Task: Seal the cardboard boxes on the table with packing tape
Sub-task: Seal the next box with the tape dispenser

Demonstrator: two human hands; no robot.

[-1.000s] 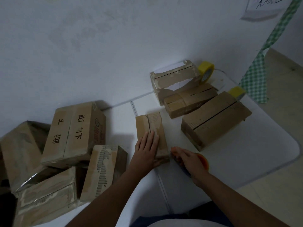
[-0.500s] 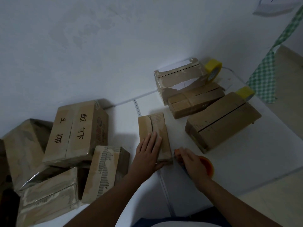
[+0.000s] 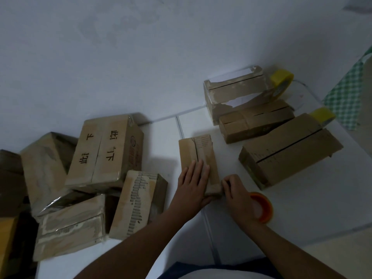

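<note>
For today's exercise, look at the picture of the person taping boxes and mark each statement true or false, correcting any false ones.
1. The left hand lies flat on top of the small box. True.
2. The right hand holds a yellow tape roll. False: its roll is orange; the two yellow rolls sit far back behind other boxes.
3. The small box's top seam is still open at its far end. True.
4. The box with black handwriting stands right of the small box. False: it sits to the left, in the pile.
5. The right hand's fingers touch the near end of the small box. True.
</note>
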